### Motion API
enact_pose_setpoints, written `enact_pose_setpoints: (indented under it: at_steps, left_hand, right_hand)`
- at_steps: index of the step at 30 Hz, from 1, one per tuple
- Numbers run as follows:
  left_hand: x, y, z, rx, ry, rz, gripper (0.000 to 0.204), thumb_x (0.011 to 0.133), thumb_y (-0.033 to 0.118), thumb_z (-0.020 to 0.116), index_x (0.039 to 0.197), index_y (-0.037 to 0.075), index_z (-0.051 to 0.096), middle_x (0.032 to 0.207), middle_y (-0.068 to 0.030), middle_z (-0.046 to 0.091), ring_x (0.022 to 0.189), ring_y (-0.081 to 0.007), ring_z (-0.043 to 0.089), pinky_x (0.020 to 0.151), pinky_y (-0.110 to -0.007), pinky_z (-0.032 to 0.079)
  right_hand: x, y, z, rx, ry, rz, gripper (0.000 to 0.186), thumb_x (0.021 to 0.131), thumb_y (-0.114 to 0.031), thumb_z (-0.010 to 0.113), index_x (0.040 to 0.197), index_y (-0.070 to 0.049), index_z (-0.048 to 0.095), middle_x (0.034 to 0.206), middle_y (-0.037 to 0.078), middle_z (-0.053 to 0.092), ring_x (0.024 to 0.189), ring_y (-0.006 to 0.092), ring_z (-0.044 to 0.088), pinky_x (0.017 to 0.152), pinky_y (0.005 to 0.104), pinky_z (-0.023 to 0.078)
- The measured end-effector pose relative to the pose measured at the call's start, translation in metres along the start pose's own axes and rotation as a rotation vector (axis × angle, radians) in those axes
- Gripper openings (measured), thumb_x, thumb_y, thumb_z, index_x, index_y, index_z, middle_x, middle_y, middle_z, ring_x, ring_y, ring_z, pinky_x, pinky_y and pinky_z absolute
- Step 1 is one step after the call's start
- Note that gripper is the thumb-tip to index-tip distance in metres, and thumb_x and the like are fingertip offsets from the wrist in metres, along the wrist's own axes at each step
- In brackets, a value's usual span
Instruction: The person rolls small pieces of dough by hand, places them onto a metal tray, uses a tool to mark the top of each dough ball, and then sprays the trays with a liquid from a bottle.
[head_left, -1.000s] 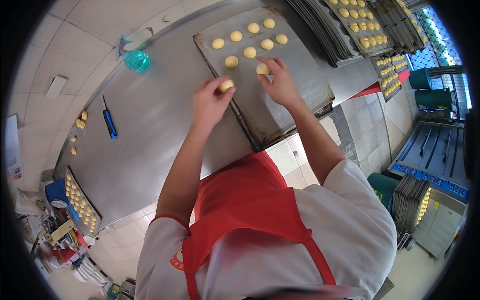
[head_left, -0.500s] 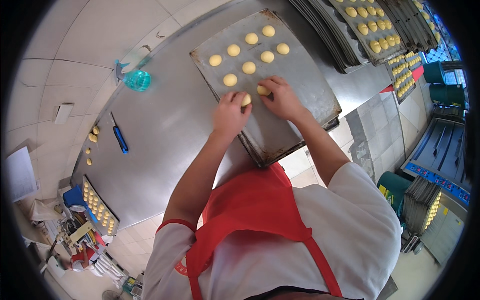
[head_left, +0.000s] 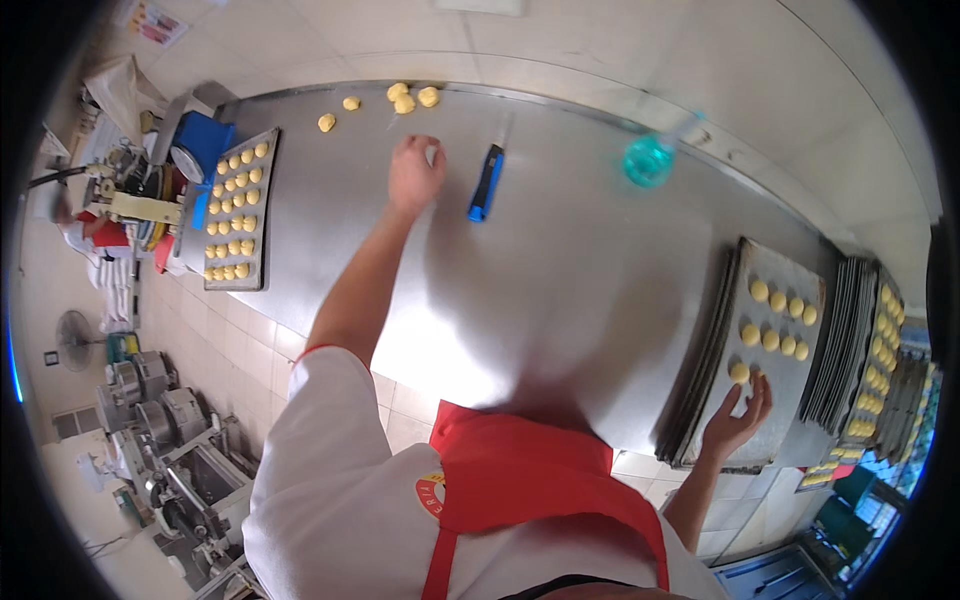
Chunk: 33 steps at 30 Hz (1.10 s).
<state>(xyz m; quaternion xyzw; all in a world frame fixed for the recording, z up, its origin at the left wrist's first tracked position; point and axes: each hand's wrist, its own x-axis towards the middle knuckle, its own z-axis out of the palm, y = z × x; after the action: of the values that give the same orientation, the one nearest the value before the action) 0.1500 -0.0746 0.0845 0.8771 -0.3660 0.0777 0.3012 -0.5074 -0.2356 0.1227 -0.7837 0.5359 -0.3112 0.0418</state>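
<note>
My left hand (head_left: 418, 172) is over the steel table (head_left: 560, 280), fingers loosely curved and apart with nothing visible in them, just below loose yellow dough pieces (head_left: 403, 103) at the back edge. Right of it lies a blue-and-black handled blade (head_left: 485, 185). My right hand (head_left: 738, 415) is at the near part of a stacked baking tray (head_left: 790, 430), fingers apart beside the nearest dough balls (head_left: 739, 373), partly hiding one. Rows of round dough balls (head_left: 770, 340) sit on that tray.
A teal spray bottle (head_left: 649, 158) stands at the back. At left are a tray of dough rows (head_left: 258, 275), a blue scale (head_left: 200, 150), machinery (head_left: 180, 430) and another person in red and white (head_left: 85, 235). At right are tray stacks (head_left: 843, 330) and green bins (head_left: 850, 510).
The view has swung toward the left side of the table. My left hand has left the tray, without its dough ball, toward the loose pieces. My right hand stays at the tray, fingers loosened.
</note>
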Motion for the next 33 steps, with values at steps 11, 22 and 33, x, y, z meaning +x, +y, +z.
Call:
enact_pose_setpoints:
  at_steps: [11, 22, 33]
  left_hand:
    - [0.141, -0.137, 0.029, -0.330, -0.198, -0.360, 0.043, 0.078, 0.024, 0.086, 0.113, 0.006, 0.068, 0.110, -0.0152, 0.073, 0.104, -0.0286, 0.071, 0.090, -0.043, 0.058]
    - [-0.275, 0.059, -0.049, -0.797, -0.566, -0.063, 0.048, 0.081, 0.009, 0.076, 0.124, 0.006, 0.057, 0.112, -0.0124, 0.059, 0.096, -0.0284, 0.062, 0.083, -0.040, 0.053]
    - [-0.269, 0.095, 0.009, -0.133, -0.293, 0.484, 0.019, 0.097, 0.019, 0.064, 0.113, 0.010, 0.066, 0.105, -0.0141, 0.066, 0.102, -0.0376, 0.062, 0.094, -0.053, 0.047]
  right_hand:
    - [-0.028, -0.305, 0.064, 0.326, -0.487, -0.196, 0.034, 0.092, 0.004, 0.071, 0.124, -0.003, 0.075, 0.136, 0.020, 0.062, 0.117, 0.0336, 0.065, 0.095, 0.0401, 0.056]
    - [-0.101, -0.230, 0.112, 0.474, -0.705, 0.342, 0.013, 0.101, -0.013, 0.066, 0.112, -0.006, 0.069, 0.116, 0.014, 0.067, 0.097, 0.0281, 0.067, 0.078, 0.0392, 0.054]
    - [-0.121, -0.189, 0.115, 0.252, -0.426, -0.552, 0.014, 0.095, -0.025, 0.068, 0.105, -0.016, 0.071, 0.116, 0.011, 0.066, 0.110, 0.0343, 0.063, 0.095, 0.0517, 0.048]
